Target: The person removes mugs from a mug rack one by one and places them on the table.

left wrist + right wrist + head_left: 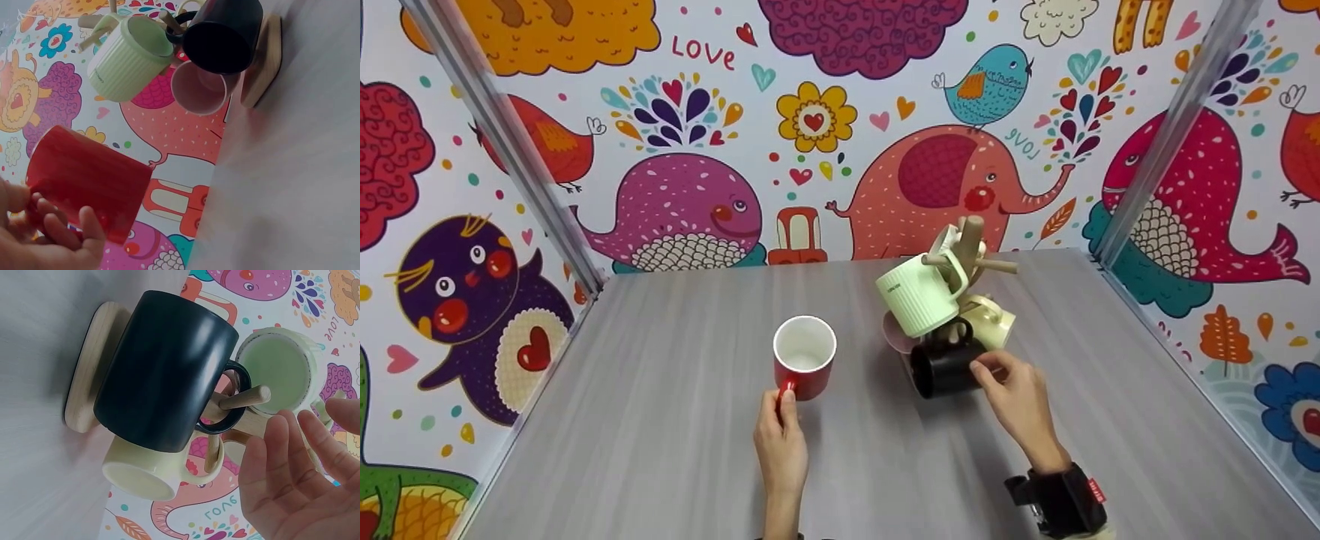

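My left hand [781, 446] grips the handle of a red mug [814, 382], white inside, held upright over the table. In the left wrist view its fingers curl at the handle. A black mug [949, 369] hangs by its handle on a peg of a wooden mug tree [972, 238]. My right hand [1024, 401] is beside the black mug's base end; in the right wrist view its fingers are loosely bent with nothing between them. Above the black mug hangs a ribbed light green mug [915, 296]. A cream mug [143, 472] hangs behind it, and a pink mug [197, 90] low on the tree.
The tree's wooden base [87, 377] stands on the grey table [675, 390], right of centre. Another pale mug [943, 238] is partly hidden at the back of the tree. Patterned walls [810, 45] and metal posts [510, 150] enclose the table's back and sides.
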{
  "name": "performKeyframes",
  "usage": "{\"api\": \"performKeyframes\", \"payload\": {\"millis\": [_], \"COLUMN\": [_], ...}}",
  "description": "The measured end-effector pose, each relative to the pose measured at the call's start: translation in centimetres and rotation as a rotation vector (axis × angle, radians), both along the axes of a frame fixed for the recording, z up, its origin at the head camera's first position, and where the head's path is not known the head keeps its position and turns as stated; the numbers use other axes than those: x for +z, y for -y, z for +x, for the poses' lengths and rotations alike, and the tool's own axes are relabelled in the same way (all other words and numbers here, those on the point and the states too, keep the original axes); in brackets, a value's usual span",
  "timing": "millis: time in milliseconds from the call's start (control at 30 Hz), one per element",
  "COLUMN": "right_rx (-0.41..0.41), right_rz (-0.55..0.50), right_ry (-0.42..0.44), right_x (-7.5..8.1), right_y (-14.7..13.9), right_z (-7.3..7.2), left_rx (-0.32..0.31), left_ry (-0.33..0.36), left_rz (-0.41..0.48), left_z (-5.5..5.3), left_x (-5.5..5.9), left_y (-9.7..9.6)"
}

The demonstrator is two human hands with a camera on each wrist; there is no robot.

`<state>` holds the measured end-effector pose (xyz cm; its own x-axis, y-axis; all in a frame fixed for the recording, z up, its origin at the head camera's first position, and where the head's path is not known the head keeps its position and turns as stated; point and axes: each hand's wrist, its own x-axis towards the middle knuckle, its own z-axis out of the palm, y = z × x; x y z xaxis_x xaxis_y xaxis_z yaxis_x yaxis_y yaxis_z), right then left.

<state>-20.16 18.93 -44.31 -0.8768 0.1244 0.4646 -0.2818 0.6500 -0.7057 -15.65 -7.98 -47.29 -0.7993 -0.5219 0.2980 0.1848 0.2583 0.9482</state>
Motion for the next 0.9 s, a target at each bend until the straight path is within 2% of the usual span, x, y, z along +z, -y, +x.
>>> {"api": "performKeyframes", "payload": {"millis": [400,633,900], "right_rx": [0.012,0.002,0.004], "right_rz": [0.002,-0.008,0.004], "right_ry": [-0.035,-0.004,-0.010], "right_x": [-0.2,-0.3,-0.4], "right_y": [0.1,0.3,0.3], "right_z": [-0.1,-0.1,-0.2], "left_rx": [0.039,0.051,0.060], "left_ry": [0.082,0.113,0.155], "left_rz": [0.026,0.034,0.050], "left_z": [-0.4,-0.8,-1.1], "left_x": [-1.2,-2.0,-2.6], "left_y": [0.9,1.5,2.1]}}
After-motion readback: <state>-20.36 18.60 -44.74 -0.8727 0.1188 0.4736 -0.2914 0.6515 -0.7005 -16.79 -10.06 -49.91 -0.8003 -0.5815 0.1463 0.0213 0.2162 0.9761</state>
